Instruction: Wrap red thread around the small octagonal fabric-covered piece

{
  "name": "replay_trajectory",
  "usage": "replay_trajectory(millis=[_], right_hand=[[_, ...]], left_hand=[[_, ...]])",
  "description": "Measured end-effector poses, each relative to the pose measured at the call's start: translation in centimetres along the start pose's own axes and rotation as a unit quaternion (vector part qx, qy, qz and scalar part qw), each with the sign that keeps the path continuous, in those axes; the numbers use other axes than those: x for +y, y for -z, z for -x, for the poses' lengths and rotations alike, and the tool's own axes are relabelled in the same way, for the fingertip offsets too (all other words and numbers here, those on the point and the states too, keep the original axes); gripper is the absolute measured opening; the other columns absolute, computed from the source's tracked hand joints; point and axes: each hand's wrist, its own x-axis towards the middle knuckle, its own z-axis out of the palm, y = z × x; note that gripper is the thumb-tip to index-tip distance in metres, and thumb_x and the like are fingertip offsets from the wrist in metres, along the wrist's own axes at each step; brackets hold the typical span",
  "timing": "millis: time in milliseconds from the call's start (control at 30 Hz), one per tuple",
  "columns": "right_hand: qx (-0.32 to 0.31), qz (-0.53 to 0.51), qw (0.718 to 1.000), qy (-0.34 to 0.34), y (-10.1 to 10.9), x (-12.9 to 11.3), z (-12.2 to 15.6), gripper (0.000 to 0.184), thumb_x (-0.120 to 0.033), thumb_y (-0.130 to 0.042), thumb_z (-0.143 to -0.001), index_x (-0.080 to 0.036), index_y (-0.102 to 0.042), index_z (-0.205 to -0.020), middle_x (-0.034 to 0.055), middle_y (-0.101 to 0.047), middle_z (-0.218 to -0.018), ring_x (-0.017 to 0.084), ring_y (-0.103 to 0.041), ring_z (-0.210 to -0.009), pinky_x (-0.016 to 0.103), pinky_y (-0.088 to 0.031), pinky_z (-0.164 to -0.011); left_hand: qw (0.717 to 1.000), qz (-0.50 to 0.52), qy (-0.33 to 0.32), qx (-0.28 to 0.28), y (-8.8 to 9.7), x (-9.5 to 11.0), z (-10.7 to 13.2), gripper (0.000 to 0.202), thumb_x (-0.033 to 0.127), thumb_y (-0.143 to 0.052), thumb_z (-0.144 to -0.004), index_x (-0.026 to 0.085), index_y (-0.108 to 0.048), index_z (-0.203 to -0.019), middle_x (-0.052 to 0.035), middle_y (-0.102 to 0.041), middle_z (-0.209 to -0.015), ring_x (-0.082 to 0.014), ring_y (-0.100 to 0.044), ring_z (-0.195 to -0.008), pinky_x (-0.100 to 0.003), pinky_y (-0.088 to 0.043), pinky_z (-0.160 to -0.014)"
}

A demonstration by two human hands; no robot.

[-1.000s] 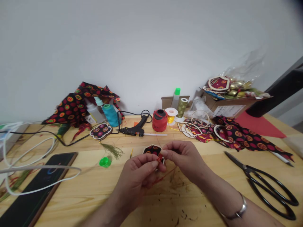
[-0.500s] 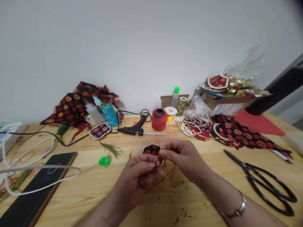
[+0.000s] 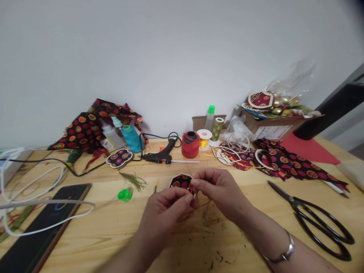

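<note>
Just in front of an octagonal patterned fabric piece with a pale rim [image 3: 178,181], my two hands meet low over the table. My right hand [image 3: 221,190] pinches a small bunch of red thread [image 3: 192,186] between thumb and index finger. Thumb and fingers of my left hand [image 3: 166,214] are pressed together right beside it; its fingertips partly hide what they grip, which looks like the same red thread. A thin red strand trails under my right hand. Behind the fabric piece stands a spool of red thread [image 3: 190,148].
Black-handled scissors [image 3: 308,214] lie at right, a phone [image 3: 54,223] at left. A green cap [image 3: 124,195] and an olive tassel [image 3: 135,182] are left of my hands. A glue gun [image 3: 160,154], turquoise thread cone [image 3: 132,138] and patterned fabric [image 3: 304,161] lie behind.
My left hand has rolled over, its thumb now nearer the right fingertips and its lower fingers more hidden. The right hand keeps its pinch almost in place.
</note>
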Motion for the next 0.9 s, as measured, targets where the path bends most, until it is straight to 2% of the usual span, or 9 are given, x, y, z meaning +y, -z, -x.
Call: replay_trajectory(millis=[100, 233, 300, 433, 633, 767, 900], right_hand=[[-0.007, 0.001, 1.000, -0.003, 0.1, 0.0, -0.1, 0.010, -0.022, -0.059, -0.069, -0.014, -0.059, -0.063, -0.0028, -0.057, -0.054, 0.006, -0.046, -0.047, 0.019, -0.037, -0.047], [0.000, -0.002, 1.000, 0.003, 0.2, 0.1, -0.2, 0.011, -0.022, -0.059, -0.070, -0.015, -0.057, -0.062, -0.0039, -0.054, -0.051, 0.005, -0.041, -0.043, 0.018, -0.031, -0.041], [-0.002, -0.023, 1.000, 0.000, 0.2, 0.2, -0.2, 0.012, -0.023, -0.058, -0.071, -0.015, -0.057, -0.063, -0.0046, -0.052, -0.049, 0.004, -0.039, -0.041, 0.018, -0.028, -0.039], [-0.015, -0.084, 0.996, -0.011, 0.1, 0.1, -0.3, 0.015, -0.025, -0.058, -0.072, -0.014, -0.056, -0.062, -0.0045, -0.052, -0.049, 0.003, -0.034, -0.038, 0.018, -0.023, -0.038], [-0.050, -0.138, 0.989, -0.027, 0.2, 0.3, -0.1, 0.019, -0.028, -0.056, -0.074, -0.012, -0.055, -0.064, 0.0005, -0.059, -0.058, 0.002, -0.030, -0.038, 0.018, -0.017, -0.036], [-0.042, -0.167, 0.984, -0.040, 0.3, 0.5, -0.2, 0.018, -0.028, -0.059, -0.073, -0.013, -0.053, -0.065, -0.0040, -0.051, -0.052, 0.001, -0.028, -0.037, 0.017, -0.015, -0.036], [-0.019, -0.159, 0.986, -0.041, 0.6, 0.2, -0.3, 0.018, -0.028, -0.061, -0.070, -0.014, -0.052, -0.064, -0.0054, -0.046, -0.049, 0.002, -0.029, -0.037, 0.018, -0.015, -0.036]], left_hand=[[0.985, -0.139, -0.094, 0.029, -0.1, -0.1, 0.3, 0.009, 0.023, -0.059, -0.071, 0.017, -0.067, -0.068, -0.0037, -0.065, -0.065, -0.0141, -0.055, -0.060, -0.022, -0.041, -0.056], [0.935, -0.256, -0.243, 0.023, 0.2, -0.7, 0.3, 0.014, 0.015, -0.057, -0.072, 0.022, -0.068, -0.078, -0.0040, -0.065, -0.076, -0.0164, -0.058, -0.071, -0.025, -0.044, -0.066], [0.912, -0.286, -0.294, 0.031, 0.3, -1.2, 0.2, 0.020, 0.012, -0.056, -0.072, 0.023, -0.068, -0.083, -0.0046, -0.065, -0.080, -0.0165, -0.058, -0.073, -0.025, -0.044, -0.068], [0.888, -0.325, -0.324, 0.018, 0.5, -2.0, 0.1, 0.025, 0.010, -0.054, -0.073, 0.023, -0.066, -0.091, -0.0052, -0.062, -0.077, -0.0157, -0.057, -0.070, -0.025, -0.043, -0.064], [0.862, -0.368, -0.349, 0.000, 0.4, -2.0, 0.1, 0.025, 0.009, -0.054, -0.074, 0.019, -0.065, -0.093, -0.0061, -0.062, -0.077, -0.0144, -0.057, -0.070, -0.023, -0.043, -0.063], [0.846, -0.399, -0.355, -0.016, 0.4, -2.2, 0.2, 0.025, 0.009, -0.053, -0.075, 0.019, -0.063, -0.095, -0.0054, -0.062, -0.075, -0.0132, -0.057, -0.067, -0.021, -0.041, -0.060], [0.834, -0.422, -0.352, -0.056, 0.3, -2.3, 0.3, 0.022, 0.012, -0.051, -0.076, 0.020, -0.064, -0.092, -0.0046, -0.063, -0.070, -0.0131, -0.056, -0.062, -0.022, -0.039, -0.055]])
